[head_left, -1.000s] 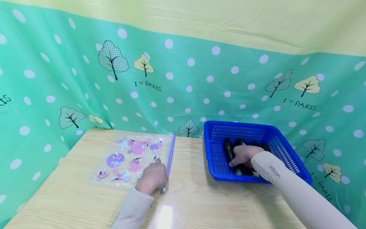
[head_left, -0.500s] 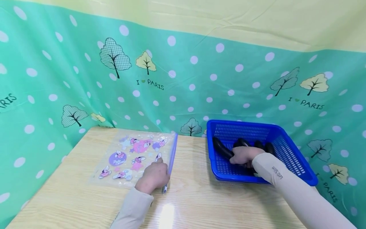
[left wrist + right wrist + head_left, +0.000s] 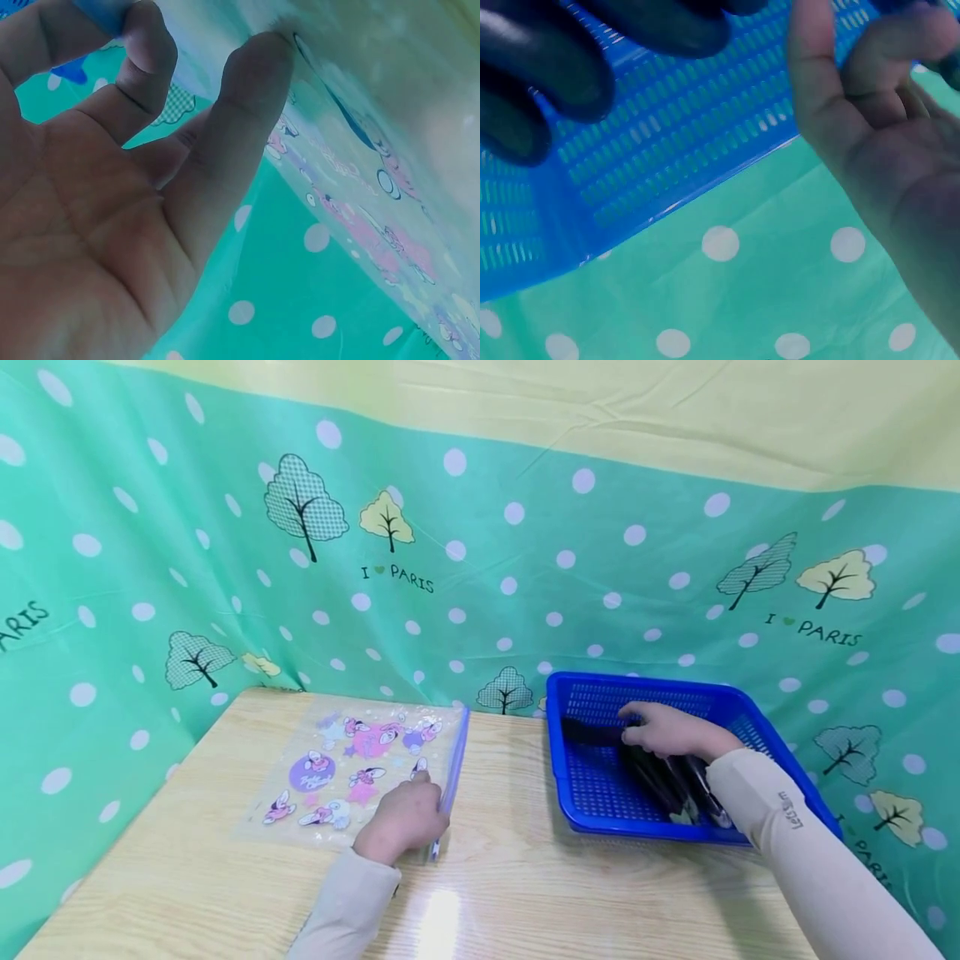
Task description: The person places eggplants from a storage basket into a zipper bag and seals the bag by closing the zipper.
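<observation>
My left hand [image 3: 405, 818] is at the purple zip edge of a clear printed zip bag [image 3: 322, 806] lying on the table. In the left wrist view, the thumb and a curled finger pinch its blue-looking edge [image 3: 101, 13], while another fingertip touches the printed film. My right hand [image 3: 671, 731] is inside the blue basket [image 3: 558, 777], gripping one end of a dark eggplant [image 3: 588, 732] that points left. One finger of this hand stretches out past the others, which curl. Several more eggplants [image 3: 656, 781] lie under and beside the hand, stem ends toward me.
The wooden table [image 3: 517, 877] carries the bag on the left and the basket at the right. Behind them hangs a green polka-dot curtain [image 3: 442, 635], close to the table's back edge. The basket's slotted walls [image 3: 675, 142] rise around the eggplants.
The right hand has turned and risen slightly in the basket; the left eggplant has swung from lengthwise to crosswise. The left hand has stayed at the bag's edge. The view has shifted slightly.
</observation>
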